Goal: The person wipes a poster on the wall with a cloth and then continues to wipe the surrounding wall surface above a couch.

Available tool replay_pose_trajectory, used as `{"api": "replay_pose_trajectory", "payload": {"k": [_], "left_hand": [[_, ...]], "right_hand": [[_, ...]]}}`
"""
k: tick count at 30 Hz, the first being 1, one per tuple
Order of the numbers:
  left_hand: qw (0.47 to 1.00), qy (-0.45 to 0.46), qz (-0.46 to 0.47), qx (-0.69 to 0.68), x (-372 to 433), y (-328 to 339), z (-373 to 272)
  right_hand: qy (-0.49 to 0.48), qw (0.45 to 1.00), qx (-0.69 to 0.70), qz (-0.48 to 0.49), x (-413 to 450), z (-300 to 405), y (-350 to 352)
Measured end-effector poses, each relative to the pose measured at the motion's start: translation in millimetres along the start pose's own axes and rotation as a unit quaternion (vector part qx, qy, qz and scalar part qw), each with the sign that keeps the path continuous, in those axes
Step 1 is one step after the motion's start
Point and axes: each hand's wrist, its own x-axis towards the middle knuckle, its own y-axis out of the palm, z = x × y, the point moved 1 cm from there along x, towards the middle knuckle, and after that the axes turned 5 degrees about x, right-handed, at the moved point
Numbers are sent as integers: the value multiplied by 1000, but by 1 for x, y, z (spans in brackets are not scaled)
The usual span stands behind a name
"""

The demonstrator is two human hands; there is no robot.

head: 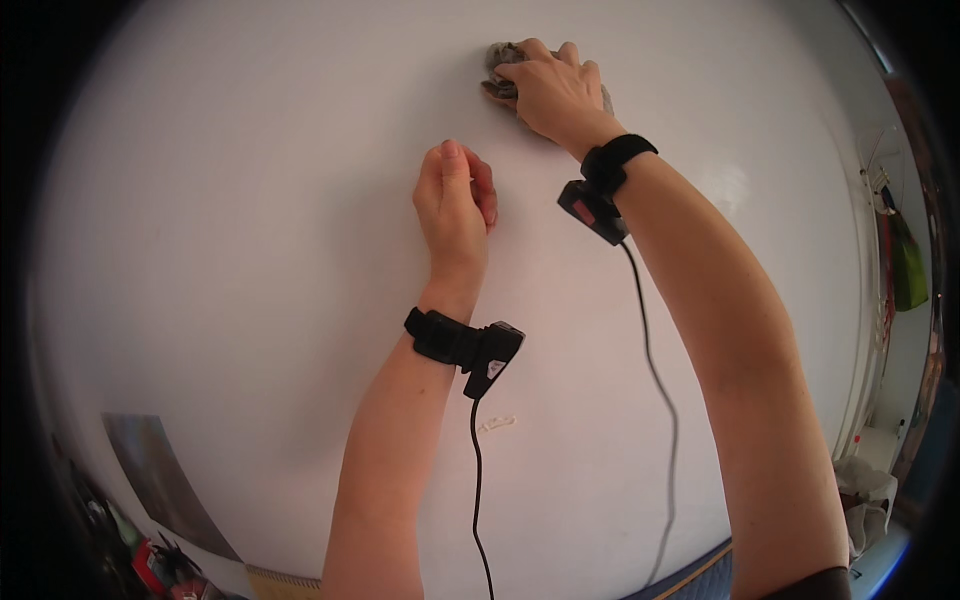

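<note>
My right hand (559, 86) presses a crumpled grey cloth (504, 56) against a white wall (262, 247). The cloth bulges out past the thumb side and also shows by the wrist. Lower and to the left, my left hand (454, 187) is raised before the wall with its fingers curled in and the thumb on top. I see nothing in it, though the inside of the palm is mostly hidden. Each wrist wears a black strap with a small device, the left device (493, 360) and the right device (592, 212).
Thin black cables (475, 480) trail down from both devices. A pale raised mark (499, 424) is on the wall. Low on the left are a dark poster (169, 480), a spiral-bound pad (281, 583) and a red object (146, 562). A green bag (907, 266) hangs at right, above a white plastic bag (866, 495).
</note>
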Motion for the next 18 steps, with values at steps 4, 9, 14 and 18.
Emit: {"api": "replay_pose_trajectory", "payload": {"k": [4, 9, 14, 18], "left_hand": [[1000, -13, 16, 5, -3, 0, 0], [1000, 17, 10, 23, -1, -6, 1], [999, -8, 14, 42, -2, -3, -6], [999, 2, 19, 36, -2, 2, 2]], "right_hand": [[-78, 997, 25, -14, -25, 17, 4], [-201, 978, 53, -35, -72, 10, -7], [-23, 998, 60, -10, -27, -43, -6], [153, 988, 5, 4, -22, -120, -10]]}}
